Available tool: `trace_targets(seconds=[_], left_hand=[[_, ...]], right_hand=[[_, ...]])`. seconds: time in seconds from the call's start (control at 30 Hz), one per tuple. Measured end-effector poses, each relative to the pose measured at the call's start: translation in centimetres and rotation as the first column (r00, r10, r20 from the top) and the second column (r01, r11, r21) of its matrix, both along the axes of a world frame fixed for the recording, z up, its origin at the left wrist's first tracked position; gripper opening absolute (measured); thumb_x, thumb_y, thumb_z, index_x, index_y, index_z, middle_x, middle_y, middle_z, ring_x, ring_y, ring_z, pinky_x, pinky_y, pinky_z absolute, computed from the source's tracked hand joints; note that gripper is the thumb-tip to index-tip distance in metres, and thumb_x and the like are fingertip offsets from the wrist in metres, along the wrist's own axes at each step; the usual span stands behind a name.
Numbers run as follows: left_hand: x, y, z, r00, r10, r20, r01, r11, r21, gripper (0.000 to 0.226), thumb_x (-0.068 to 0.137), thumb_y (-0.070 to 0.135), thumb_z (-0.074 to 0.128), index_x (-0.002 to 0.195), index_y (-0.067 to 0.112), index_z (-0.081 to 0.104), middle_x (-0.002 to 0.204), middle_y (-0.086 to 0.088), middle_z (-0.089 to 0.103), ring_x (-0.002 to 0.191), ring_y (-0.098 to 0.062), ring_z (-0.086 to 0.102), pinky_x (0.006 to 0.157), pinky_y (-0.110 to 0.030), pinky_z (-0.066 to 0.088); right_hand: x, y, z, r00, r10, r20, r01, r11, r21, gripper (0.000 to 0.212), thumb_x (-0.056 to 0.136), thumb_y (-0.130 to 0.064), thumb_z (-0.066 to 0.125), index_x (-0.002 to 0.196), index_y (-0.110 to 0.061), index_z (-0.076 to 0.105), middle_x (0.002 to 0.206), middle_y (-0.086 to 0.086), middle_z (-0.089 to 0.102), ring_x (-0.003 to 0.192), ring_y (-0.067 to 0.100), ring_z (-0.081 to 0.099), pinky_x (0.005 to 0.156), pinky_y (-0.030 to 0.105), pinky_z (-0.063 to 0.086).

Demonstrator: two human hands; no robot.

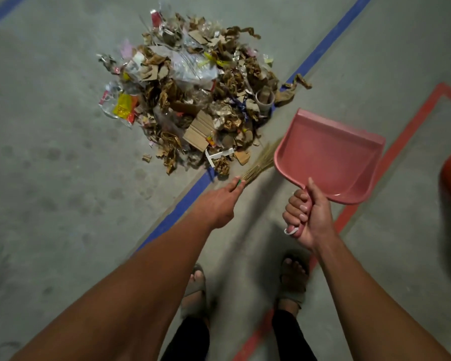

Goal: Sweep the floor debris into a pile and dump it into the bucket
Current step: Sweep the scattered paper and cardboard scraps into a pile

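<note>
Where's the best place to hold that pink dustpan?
By its handle at the near end, as the right hand does now, coming from behind. The pink dustpan widens to an open mouth at the far side, so the narrow handle fits curled fingers and keeps the mouth facing the debris pile.

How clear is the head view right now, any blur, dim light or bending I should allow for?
Head view: dim, flat light with dark corners; soft shadows fall under the dustpan and arms. The debris pile is fairly sharp, while the broom in the left hand is smeared. The right hand looks clear. Wide-angle bending curves the blue floor line. No glare.
</note>
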State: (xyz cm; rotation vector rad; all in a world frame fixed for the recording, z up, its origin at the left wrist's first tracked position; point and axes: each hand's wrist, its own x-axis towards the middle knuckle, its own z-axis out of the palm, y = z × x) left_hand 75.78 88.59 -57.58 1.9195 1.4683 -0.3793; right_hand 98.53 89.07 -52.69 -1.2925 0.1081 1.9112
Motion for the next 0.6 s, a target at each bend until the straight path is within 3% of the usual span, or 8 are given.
trace_targets(seconds=[0.13,0.23,0.37,0.43,0.53,0.6], left_hand=[[2.7,2.9,-1.3,0.987,0.092,-0.128,-0.103,0.991,-0.083,0.083,0.100,0.003,0.044,0.166,0.025,-0.001,0.174,0.003,-0.003,0.138,-0.036,0.047,0.098,-0.051,0.052],[4.4,2.7,-2.2,0.976,0.170,-0.138,-0.179,0.982,-0.057,0.088,0.098,0.000,0.044,0.166,0.027,-0.005,0.174,0.005,-0.008,0.123,-0.036,0.057,0.084,-0.048,0.059],[8.7,1.9,-2.5,0.989,0.101,-0.107,-0.104,0.994,-0.022,0.099,0.092,-0.001,0.046,0.163,0.034,-0.014,0.173,0.008,-0.013,0.086,-0.024,0.062,0.061,-0.042,0.060],[12.1,3.7,-2.8,0.990,0.086,-0.113,-0.089,0.996,-0.018,0.097,0.093,0.000,0.044,0.162,0.035,-0.014,0.172,0.010,-0.015,0.076,-0.023,0.059,0.057,-0.042,0.059],[17.1,8.3,-3.5,0.986,0.125,-0.114,-0.124,0.992,0.011,0.091,0.095,0.002,0.043,0.164,0.032,-0.008,0.173,0.009,-0.011,0.084,-0.030,0.063,0.066,-0.045,0.060],[19.3,11.7,-4.3,0.969,0.211,-0.127,-0.212,0.977,0.001,0.085,0.097,0.004,0.043,0.165,0.026,-0.002,0.174,0.006,-0.006,0.104,-0.037,0.064,0.077,-0.050,0.058]], right_hand=[[2.4,2.2,-1.8,0.999,0.036,-0.025,-0.037,0.999,-0.025,0.050,0.103,-0.050,0.054,0.064,-0.021,0.042,0.042,-0.008,0.031,0.029,0.005,0.026,0.030,0.019,0.020],[4.9,3.6,-2.4,0.997,0.071,-0.040,-0.073,0.996,-0.051,0.049,0.102,-0.050,0.054,0.064,-0.021,0.041,0.041,-0.008,0.030,0.029,0.005,0.025,0.030,0.018,0.018],[9.5,5.5,-1.9,0.991,0.119,-0.060,-0.123,0.989,-0.084,0.049,0.101,-0.050,0.055,0.065,-0.021,0.040,0.041,-0.007,0.029,0.028,0.005,0.025,0.029,0.018,0.020],[12.2,7.2,-1.6,0.987,0.148,-0.056,-0.152,0.985,-0.078,0.049,0.101,-0.050,0.055,0.065,-0.020,0.039,0.041,-0.005,0.029,0.027,0.006,0.026,0.028,0.018,0.022],[15.7,9.9,-1.6,0.977,0.213,-0.019,-0.214,0.974,-0.069,0.049,0.101,-0.050,0.054,0.066,-0.020,0.038,0.043,-0.005,0.028,0.028,0.006,0.025,0.028,0.017,0.023],[17.6,11.6,-2.1,0.969,0.246,-0.009,-0.246,0.966,-0.074,0.050,0.102,-0.051,0.053,0.066,-0.021,0.038,0.044,-0.005,0.027,0.029,0.006,0.024,0.029,0.017,0.023]])
